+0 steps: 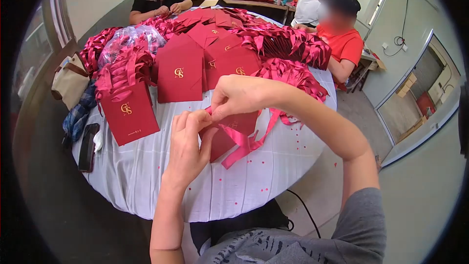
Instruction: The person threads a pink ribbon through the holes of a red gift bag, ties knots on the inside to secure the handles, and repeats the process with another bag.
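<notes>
My left hand [188,139] and my right hand [235,99] meet over the front of the table, fingers pinched together. Between their fingertips is a short piece of pink satin ribbon [238,139], whose loose ends trail down to the right. Beneath them a dark red paper bag [222,147] lies on the cloth, partly covered by my hands and the ribbon. Just beyond stands a flat red bag with a gold monogram [180,76]. Left of my left hand is a red bag with ribbon handles [129,115], at the front of a row of similar bags.
A white cloth covers the round table [141,178], dotted with small red bits. Ribboned bags [288,44] are heaped at the back right. A phone [88,147] and a canvas bag [71,80] are at the left. One person [159,2] sits opposite, another [344,44] at the right.
</notes>
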A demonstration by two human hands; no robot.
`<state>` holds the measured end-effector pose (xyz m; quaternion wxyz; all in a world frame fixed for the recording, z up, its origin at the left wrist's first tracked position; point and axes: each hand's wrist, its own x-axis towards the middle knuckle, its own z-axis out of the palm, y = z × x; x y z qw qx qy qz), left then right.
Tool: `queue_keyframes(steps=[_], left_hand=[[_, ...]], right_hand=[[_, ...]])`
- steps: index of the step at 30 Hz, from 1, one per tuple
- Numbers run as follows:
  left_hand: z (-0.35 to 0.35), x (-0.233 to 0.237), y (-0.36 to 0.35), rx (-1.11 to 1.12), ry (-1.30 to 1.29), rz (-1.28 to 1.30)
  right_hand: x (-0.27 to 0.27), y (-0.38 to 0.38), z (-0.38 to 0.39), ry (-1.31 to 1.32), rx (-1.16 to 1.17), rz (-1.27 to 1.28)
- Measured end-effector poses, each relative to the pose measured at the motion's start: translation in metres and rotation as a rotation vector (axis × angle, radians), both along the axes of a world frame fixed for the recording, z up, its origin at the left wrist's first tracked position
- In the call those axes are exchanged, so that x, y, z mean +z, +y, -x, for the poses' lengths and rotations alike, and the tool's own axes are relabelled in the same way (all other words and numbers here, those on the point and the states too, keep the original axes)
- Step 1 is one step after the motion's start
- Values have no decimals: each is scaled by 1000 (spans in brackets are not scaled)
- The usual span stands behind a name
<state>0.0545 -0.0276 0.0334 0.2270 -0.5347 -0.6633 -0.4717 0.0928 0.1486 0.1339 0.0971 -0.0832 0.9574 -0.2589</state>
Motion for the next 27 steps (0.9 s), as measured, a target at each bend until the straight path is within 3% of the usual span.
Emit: queue_keyframes(steps=[5,12,16,21,23,27], left_hand=[[-1,5,-1,25,-4,59],[1,3,0,-63,-98,18],[-4,3,0,-105,-172,34],[-3,4,1,-91,-197,15],[-5,7,0,-120,-216,14],[-9,8,-1,-115,-242,12]], right_hand=[[-2,0,1,-97,-68,64],[-24,-1,-8,41,-191,236],[-17,6,-1,155,-252,522],[-19,15,19,142,-138,536],[-22,15,31,114,-163,771],[-13,7,39,247,-277,709]])
